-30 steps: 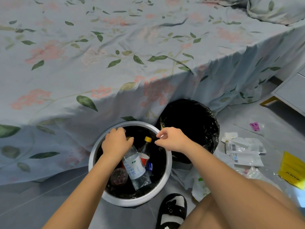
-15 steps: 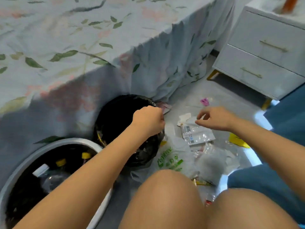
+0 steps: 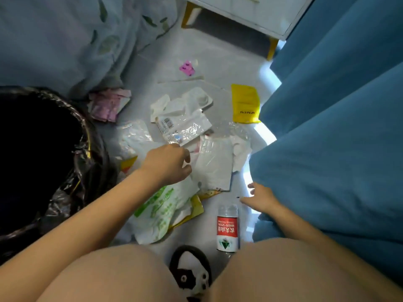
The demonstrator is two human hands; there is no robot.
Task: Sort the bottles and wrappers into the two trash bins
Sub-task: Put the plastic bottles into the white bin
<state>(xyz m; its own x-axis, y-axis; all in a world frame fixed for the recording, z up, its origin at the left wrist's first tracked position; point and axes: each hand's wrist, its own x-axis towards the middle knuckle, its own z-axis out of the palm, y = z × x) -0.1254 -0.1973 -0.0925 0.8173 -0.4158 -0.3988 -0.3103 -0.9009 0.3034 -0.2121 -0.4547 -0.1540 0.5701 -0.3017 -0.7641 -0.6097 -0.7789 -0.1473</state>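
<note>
Crouched on the floor [image 3: 220, 51], knees low in view. Left hand [image 3: 166, 163] over the middle of the wrapper pile, fingers curled down onto a clear plastic wrapper [image 3: 185, 129]; cannot tell whether pinching it or only touching. Right hand [image 3: 260, 198] low beside the blue curtain [image 3: 338, 127], fingers loosely spread, holding nothing, just beyond the cap end of a clear bottle with a red and white label [image 3: 226, 231], apart from it. Bottle lying on its side on the floor between the knees and the pile. Black-lined bin [image 3: 87, 153] at the left edge. Green-printed white bag [image 3: 161, 216] under the left forearm. Yellow packet [image 3: 245, 103] at the pile's far right, pink wrappers [image 3: 108, 103] beside the bin's far side, small pink scrap [image 3: 187, 68] further off. Black and white slipper [image 3: 190, 273] between the knees.
</note>
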